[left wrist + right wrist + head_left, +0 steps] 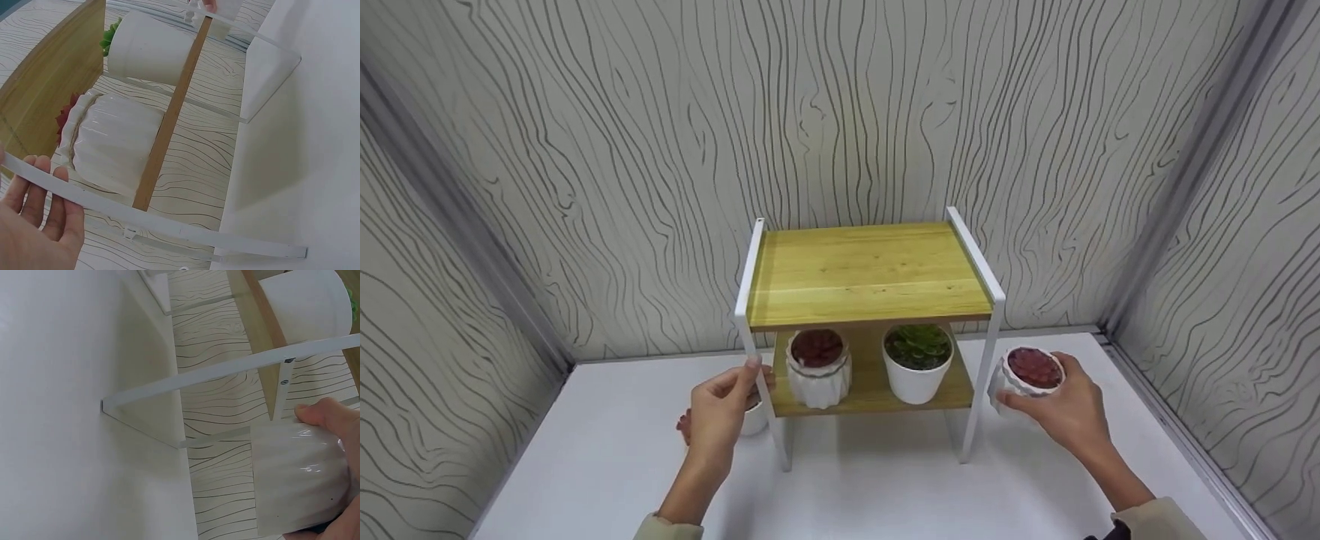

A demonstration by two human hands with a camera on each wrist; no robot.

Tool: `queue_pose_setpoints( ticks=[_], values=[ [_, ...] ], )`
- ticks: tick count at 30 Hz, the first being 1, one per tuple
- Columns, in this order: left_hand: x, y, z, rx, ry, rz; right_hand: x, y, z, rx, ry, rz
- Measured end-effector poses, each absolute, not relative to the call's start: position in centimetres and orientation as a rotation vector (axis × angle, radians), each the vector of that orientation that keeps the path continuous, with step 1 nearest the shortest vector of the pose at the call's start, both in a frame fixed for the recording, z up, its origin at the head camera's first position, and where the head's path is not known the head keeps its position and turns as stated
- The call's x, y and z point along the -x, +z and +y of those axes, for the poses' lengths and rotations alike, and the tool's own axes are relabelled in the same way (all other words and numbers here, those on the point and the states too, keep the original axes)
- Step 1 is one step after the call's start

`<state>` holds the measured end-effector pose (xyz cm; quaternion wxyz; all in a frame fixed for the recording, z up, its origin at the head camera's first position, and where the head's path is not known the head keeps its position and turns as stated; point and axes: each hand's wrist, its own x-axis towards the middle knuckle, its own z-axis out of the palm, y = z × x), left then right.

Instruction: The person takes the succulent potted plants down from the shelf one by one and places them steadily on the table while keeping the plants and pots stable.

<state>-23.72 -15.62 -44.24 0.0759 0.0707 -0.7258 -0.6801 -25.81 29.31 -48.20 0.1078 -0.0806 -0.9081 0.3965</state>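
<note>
A small two-tier shelf (870, 274) with wooden boards and a white metal frame stands at the middle of the table. My left hand (718, 409) grips its left front leg, fingers curled behind the white bar (152, 222) and thumb in front. In my right hand (1072, 409) is a white pot with a red succulent (1035, 369), held off the table beside the right leg. The lower board bears a fluted white pot with a red succulent (819, 371) on the left and a smooth white pot with a green succulent (916, 367) on the right.
Behind my left hand, partly hidden, are another white pot (754, 420) and some red leaves (684, 425). The white table (877, 495) meets wood-grain-patterned panels (855, 112) at the back and both sides. The shelf's top board bears nothing.
</note>
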Motion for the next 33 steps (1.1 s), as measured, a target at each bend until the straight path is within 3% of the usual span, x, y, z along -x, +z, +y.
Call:
queue_pose_setpoints(
  ticks=[33],
  values=[
    [23.5, -44.3, -15.4, -0.264, -2.008, -2.211, 29.7, -54.1, 28.7, 0.234, 1.185, -2.672]
  ],
)
